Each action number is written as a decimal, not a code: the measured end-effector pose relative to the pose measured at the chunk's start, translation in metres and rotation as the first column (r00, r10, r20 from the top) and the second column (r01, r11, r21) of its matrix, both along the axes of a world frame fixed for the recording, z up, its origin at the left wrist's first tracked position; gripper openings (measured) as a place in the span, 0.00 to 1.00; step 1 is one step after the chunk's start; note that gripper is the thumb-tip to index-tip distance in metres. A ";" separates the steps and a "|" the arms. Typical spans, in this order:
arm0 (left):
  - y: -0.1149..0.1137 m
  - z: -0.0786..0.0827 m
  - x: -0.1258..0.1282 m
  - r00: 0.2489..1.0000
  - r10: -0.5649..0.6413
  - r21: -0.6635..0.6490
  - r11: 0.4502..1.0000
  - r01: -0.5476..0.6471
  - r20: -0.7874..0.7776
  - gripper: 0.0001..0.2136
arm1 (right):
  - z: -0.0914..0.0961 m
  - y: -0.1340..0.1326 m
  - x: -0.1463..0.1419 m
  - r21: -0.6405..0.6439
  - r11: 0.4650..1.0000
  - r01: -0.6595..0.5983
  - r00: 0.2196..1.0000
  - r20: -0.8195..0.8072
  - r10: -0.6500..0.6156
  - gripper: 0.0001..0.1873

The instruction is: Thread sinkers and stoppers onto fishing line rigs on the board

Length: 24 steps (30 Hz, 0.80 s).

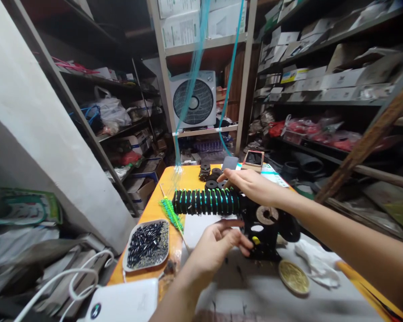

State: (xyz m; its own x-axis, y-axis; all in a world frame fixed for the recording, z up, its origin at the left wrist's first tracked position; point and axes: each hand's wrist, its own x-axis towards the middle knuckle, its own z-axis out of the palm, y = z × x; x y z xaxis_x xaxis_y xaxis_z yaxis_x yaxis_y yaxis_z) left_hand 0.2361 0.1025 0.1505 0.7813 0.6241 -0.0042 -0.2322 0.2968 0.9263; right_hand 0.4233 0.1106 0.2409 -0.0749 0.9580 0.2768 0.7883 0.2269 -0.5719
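A row of black bobbins (206,202) wound with green and turquoise line lies across a black hand-worked device (263,232) on the table. Above the right end of this row is my right hand (250,184), its fingers stretched to the left with nothing visible in them. Below the row, close to the device's front, my left hand (221,243) has its thumb and fingers curled together; whatever they pinch is too small to make out. A green beaded tassel (172,213) lies at the row's left end. Several loose black bobbins (211,184) stand behind it.
A square tray (166,252) of dark beads sits at the table's left, near a white box-shaped device (126,300) with a cable. A round dish (293,277) and white tissue (319,264) lie at right. Turquoise strands (192,80) hang before a box fan (210,96).
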 end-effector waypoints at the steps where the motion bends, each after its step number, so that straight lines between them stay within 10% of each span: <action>1: -0.004 0.001 0.001 1.000 -0.009 -0.009 1.000 0.009 0.013 0.25 | 0.000 -0.003 0.001 0.010 0.999 -0.032 0.999 0.016 0.032 0.27; 14: -0.039 -0.016 -0.012 0.998 -0.053 0.062 0.997 0.052 0.017 0.27 | -0.002 -0.018 0.024 0.151 0.899 -0.410 0.908 0.155 0.388 0.10; 24: -0.051 -0.052 -0.007 0.996 0.067 0.056 0.996 -0.063 -0.067 0.27 | -0.006 -0.020 0.021 0.028 0.972 -0.235 0.966 0.115 0.230 0.17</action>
